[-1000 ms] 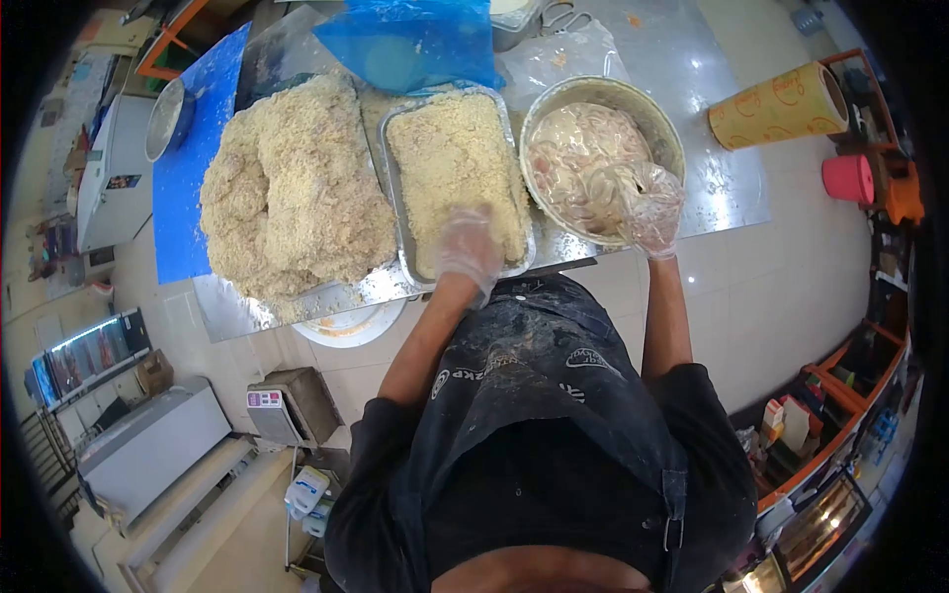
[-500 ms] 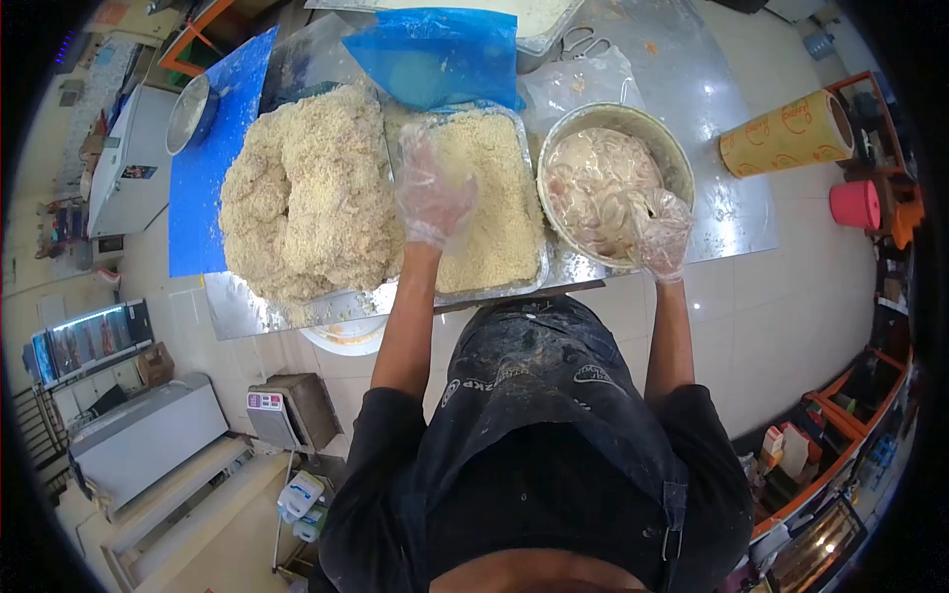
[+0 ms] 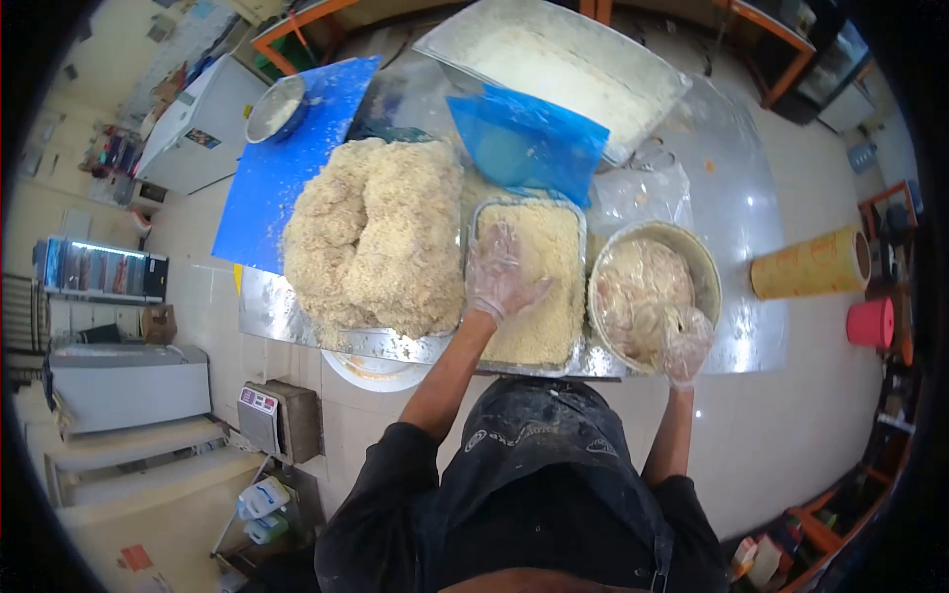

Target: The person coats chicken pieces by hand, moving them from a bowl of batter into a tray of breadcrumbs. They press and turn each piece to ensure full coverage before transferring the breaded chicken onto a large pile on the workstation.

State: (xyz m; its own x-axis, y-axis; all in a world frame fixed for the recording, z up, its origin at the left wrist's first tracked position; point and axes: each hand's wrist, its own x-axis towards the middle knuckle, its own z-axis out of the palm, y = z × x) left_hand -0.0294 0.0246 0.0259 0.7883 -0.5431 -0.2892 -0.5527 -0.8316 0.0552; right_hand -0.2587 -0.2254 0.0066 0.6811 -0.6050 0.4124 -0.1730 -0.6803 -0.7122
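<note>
My left hand (image 3: 502, 277), in a clear plastic glove, lies with its thumb spread on the left side of a metal tray (image 3: 579, 296) of pale breadcrumbs (image 3: 544, 316). Nothing shows in its grip. My right hand (image 3: 685, 343), gloved too and smeared with batter, is curled inside the near right rim of a round tub (image 3: 708, 282). What its fingers close on is hidden. Battered raw meat pieces (image 3: 643, 287) fill the tub. Left of the tray rises a big heap of crumb-coated pieces (image 3: 395, 237).
Behind the tray stand a blue plastic sheet (image 3: 529, 138) and a large pan of white powder (image 3: 563, 69). A bowl (image 3: 277, 109) sits on a blue board (image 3: 267, 198) at left. A film roll (image 3: 806, 265) is at right; scissors (image 3: 652, 156) lie behind the tub.
The view has tilted, so the table sits lower and farther right in it. My left hand remains over the left of the crumbs; my right hand remains at the tub's near right rim.
</note>
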